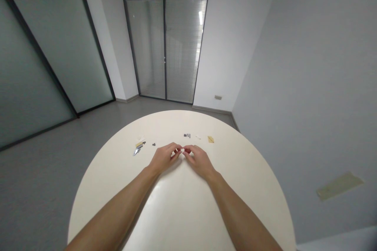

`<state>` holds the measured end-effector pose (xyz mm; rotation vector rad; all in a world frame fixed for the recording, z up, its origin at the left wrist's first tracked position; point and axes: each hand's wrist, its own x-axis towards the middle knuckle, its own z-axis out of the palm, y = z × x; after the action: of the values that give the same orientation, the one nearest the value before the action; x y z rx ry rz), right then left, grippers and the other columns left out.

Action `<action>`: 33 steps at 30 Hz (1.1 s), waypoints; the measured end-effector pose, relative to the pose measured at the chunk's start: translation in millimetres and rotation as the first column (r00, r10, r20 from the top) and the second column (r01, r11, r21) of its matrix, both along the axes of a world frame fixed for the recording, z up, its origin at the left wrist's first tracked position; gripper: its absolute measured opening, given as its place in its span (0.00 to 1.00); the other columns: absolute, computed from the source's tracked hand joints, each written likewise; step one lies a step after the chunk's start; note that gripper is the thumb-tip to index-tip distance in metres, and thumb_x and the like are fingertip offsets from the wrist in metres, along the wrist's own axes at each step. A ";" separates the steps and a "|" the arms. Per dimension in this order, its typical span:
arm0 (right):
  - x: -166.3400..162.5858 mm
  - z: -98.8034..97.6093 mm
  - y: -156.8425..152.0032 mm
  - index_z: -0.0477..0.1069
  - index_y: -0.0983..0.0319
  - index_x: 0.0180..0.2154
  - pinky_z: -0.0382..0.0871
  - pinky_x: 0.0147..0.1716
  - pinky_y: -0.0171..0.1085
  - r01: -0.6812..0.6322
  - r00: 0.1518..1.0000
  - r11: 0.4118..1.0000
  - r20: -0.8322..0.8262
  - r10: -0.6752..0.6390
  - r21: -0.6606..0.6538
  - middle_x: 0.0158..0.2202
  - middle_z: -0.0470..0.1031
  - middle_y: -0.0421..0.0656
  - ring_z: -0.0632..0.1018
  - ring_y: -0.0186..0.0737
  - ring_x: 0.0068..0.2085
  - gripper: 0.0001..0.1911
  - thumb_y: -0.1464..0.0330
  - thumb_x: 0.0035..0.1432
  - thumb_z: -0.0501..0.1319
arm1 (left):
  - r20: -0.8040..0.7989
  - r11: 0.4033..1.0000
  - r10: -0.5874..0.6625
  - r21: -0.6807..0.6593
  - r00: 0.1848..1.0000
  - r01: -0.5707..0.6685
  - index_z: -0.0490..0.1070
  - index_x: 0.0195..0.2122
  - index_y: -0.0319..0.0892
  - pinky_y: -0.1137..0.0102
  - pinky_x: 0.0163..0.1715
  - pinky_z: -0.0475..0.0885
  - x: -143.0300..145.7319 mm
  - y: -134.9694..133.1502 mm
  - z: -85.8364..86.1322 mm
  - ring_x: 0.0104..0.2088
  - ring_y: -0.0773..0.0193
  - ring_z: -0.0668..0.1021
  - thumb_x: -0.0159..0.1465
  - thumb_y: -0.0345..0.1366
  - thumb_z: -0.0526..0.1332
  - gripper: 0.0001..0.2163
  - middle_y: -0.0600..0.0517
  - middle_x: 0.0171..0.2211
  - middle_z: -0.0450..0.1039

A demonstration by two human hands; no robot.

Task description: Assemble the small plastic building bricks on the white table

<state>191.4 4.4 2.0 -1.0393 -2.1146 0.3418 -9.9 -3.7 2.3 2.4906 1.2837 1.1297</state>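
Observation:
Over the middle of a round white table (182,204), my left hand (166,157) and my right hand (198,159) meet at the fingertips. Between them is a small white piece (182,150), pinched from both sides; it is too small to tell its kind. Just beyond my hands lie dark grey pieces (187,135) and thin white pieces (198,137). A flat yellow piece (211,139) rests beyond my right hand. Left of my left hand sits a little dark piece (153,144).
On the table's left side is a loose group of small parts: a yellow strip (139,144), a silvery pointed piece (136,151), and white bits (141,138). A wall (309,86) rises close on the right. Glass panels (53,39) stand at the left.

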 end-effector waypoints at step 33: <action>1.0 4.9 -4.0 0.71 0.58 0.40 0.66 0.43 0.38 -0.023 0.999 0.999 0.043 0.025 -0.048 0.37 0.77 0.42 0.75 0.39 0.40 0.14 0.64 0.72 0.48 | -0.014 1.000 0.011 -0.014 1.000 -0.011 0.71 0.43 0.46 0.74 0.33 0.72 2.2 0.2 -1.0 0.33 0.67 0.78 0.66 0.33 0.57 0.06 0.55 0.36 0.78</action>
<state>192.3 0.4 6.9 -1.0579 -2.1690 0.3859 -7.7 -3.4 1.3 2.4888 1.3055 1.1040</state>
